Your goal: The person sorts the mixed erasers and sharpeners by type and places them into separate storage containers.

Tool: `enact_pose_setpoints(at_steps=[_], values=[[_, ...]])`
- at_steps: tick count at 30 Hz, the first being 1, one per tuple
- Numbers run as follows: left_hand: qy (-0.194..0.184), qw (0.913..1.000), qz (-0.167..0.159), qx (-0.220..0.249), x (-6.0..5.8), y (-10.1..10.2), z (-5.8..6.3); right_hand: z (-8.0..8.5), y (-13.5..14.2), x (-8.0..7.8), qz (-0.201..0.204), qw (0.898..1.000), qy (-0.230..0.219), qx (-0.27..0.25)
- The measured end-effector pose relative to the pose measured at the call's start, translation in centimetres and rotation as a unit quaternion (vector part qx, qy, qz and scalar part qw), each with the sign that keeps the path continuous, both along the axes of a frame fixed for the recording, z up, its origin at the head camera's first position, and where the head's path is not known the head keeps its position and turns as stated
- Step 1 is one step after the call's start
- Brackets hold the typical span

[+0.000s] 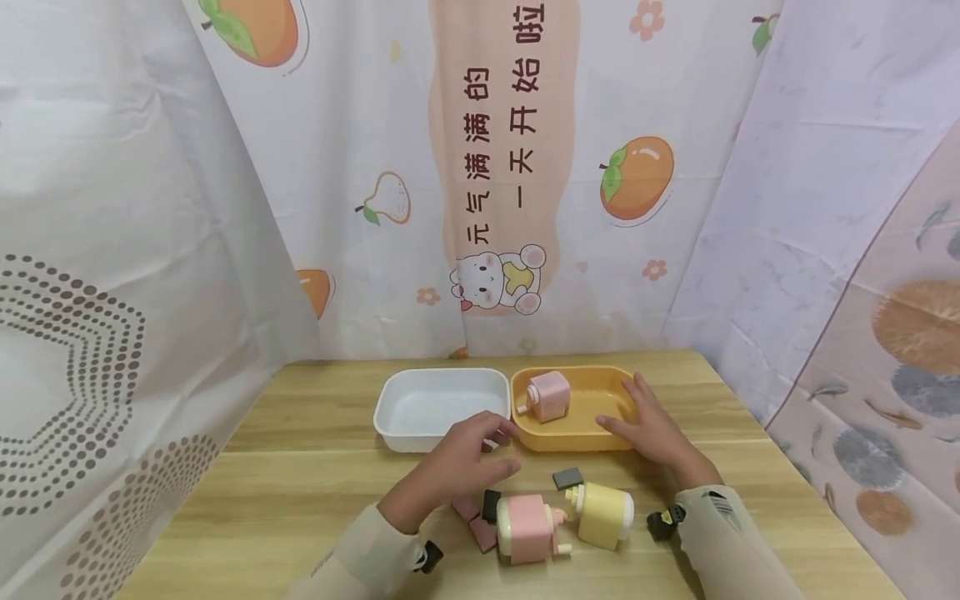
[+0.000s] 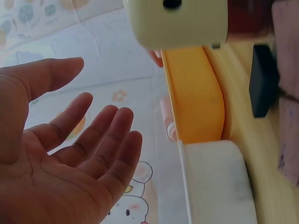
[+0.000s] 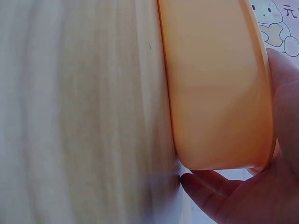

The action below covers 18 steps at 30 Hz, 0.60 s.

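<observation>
My left hand (image 1: 472,458) hovers at the front right corner of the white tray (image 1: 382,421), fingers spread and loosely bent. Its palm (image 2: 60,186) holds nothing. At the right end of the orange tray (image 1: 577,442), my right hand (image 1: 652,425) has its thumb over the rim and its fingers round the outer end wall. A pink hand-crank pencil sharpener (image 1: 551,396) lies in that tray's left half. Nearer me are a pink-and-cream pencil sharpener (image 1: 527,529) and a yellow one (image 1: 603,515), both with small cranks.
Small flat pink blocks (image 1: 482,533) and a dark block (image 1: 491,506) lie left of the near sharpeners. A grey block (image 1: 567,477) sits in front of the orange tray. The two trays stand side by side before a printed curtain (image 1: 360,275) on the wooden table (image 1: 247,492).
</observation>
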<state>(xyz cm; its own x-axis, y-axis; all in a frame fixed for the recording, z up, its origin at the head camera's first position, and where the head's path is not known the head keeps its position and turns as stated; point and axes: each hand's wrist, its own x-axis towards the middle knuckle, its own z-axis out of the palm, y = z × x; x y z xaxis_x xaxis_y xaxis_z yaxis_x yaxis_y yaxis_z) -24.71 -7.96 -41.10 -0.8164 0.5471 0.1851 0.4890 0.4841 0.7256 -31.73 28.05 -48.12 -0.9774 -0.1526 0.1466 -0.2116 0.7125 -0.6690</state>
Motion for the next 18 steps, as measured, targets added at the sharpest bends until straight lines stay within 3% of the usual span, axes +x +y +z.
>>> enact_pose_setpoints(at_steps=[6,18], values=[[-0.012,0.9998,-0.010,-0.008,1.4,-0.4,-0.3,-0.3,0.0,0.0,0.002,1.000,-0.006,0.000],[-0.001,0.9991,-0.036,-0.022,3.2,-1.1,-1.7,-0.2,0.3,-0.2,0.004,1.000,-0.007,0.001]])
